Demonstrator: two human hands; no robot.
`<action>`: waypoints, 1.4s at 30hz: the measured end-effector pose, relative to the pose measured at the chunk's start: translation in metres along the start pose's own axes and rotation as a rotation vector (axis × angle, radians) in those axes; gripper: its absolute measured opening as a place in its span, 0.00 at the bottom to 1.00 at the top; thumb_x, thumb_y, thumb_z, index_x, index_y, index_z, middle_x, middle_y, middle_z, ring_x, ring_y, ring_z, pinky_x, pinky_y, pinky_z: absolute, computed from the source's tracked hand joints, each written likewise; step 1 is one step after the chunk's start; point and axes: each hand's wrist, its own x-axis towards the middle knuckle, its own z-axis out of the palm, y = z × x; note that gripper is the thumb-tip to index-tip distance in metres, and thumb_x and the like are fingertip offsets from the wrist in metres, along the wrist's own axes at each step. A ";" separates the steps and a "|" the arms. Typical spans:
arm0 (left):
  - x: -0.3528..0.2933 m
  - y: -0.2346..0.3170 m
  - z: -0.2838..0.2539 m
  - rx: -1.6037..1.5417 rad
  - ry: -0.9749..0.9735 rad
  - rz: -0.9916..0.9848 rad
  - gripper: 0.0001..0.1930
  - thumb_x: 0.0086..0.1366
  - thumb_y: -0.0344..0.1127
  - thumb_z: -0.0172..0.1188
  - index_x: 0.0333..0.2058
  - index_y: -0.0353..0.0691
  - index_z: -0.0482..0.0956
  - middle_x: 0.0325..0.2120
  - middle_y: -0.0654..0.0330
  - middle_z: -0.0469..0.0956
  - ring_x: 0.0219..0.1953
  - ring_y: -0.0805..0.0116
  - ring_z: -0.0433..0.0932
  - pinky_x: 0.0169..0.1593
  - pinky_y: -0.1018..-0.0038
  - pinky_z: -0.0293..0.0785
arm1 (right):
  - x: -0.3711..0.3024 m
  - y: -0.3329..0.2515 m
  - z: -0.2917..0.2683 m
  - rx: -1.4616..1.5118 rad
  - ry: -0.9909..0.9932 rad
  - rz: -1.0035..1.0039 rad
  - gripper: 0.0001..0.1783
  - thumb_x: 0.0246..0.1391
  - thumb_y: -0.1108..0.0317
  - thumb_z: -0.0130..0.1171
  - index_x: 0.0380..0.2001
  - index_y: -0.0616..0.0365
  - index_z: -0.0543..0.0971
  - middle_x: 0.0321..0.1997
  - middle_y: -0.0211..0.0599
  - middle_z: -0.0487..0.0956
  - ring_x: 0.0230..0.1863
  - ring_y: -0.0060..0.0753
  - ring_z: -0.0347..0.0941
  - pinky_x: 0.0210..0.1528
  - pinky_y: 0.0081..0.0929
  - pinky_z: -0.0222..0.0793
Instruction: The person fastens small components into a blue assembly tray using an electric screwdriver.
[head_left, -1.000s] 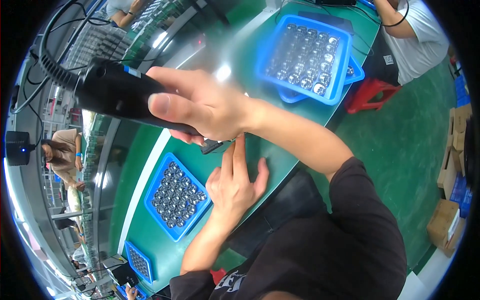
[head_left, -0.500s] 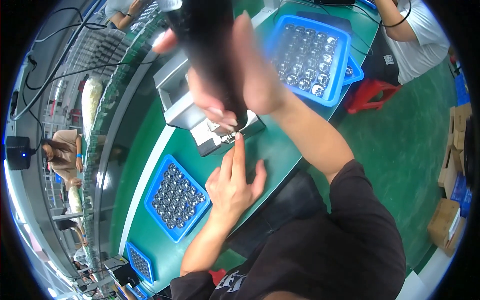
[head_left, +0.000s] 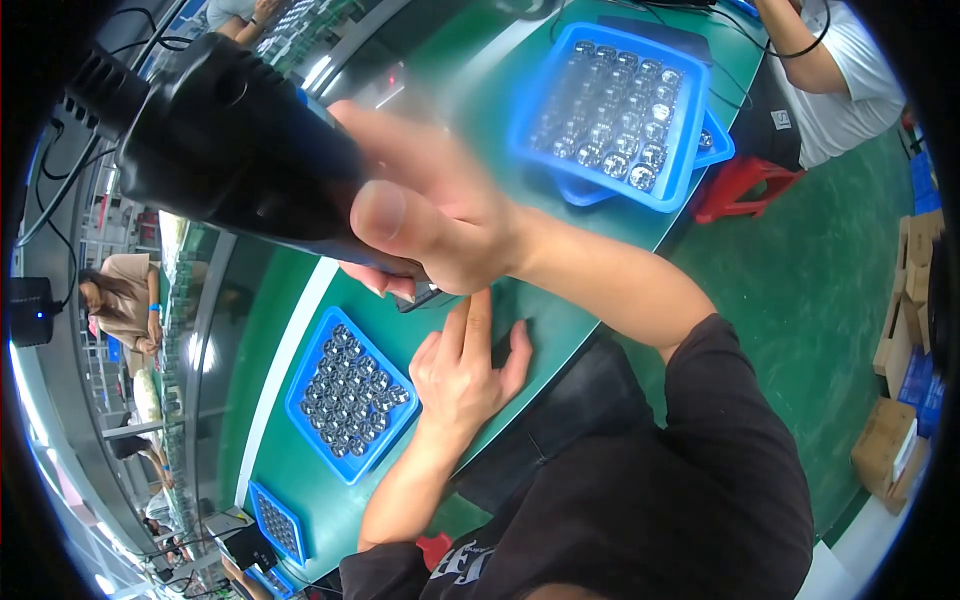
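Observation:
My right hand [head_left: 450, 205] is closed around a black electric screwdriver [head_left: 250, 150], tilted with its thick rear end up toward the left. The lower end of the tool is hidden behind my fingers. Below it, my left hand [head_left: 462, 375] rests with the index finger stretched out and the thumb apart. That fingertip is at a metal and black fixture [head_left: 425, 296], mostly covered by the tool and my right hand. Nothing shows gripped in the left hand.
A blue tray [head_left: 352, 476] of round shiny parts lies left of my left hand. Another blue tray [head_left: 640, 201] with similar parts sits at the far right, stacked on one more. A red stool [head_left: 745, 190] and a person in a white shirt [head_left: 850, 110] are beyond.
The screwdriver has swung from nearly upright over the fixture to a tilt, its rear end now left and nearer. My right hand turned with it; the left stayed nearly in place.

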 end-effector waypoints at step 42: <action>-0.002 -0.002 0.004 -0.043 0.017 -0.011 0.37 0.53 0.29 0.71 0.64 0.31 0.71 0.32 0.60 0.83 0.13 0.74 0.72 0.18 0.76 0.69 | -0.004 -0.003 -0.006 0.138 0.048 -0.009 0.33 0.67 0.42 0.57 0.57 0.63 0.70 0.17 0.29 0.74 0.15 0.18 0.71 0.16 0.19 0.65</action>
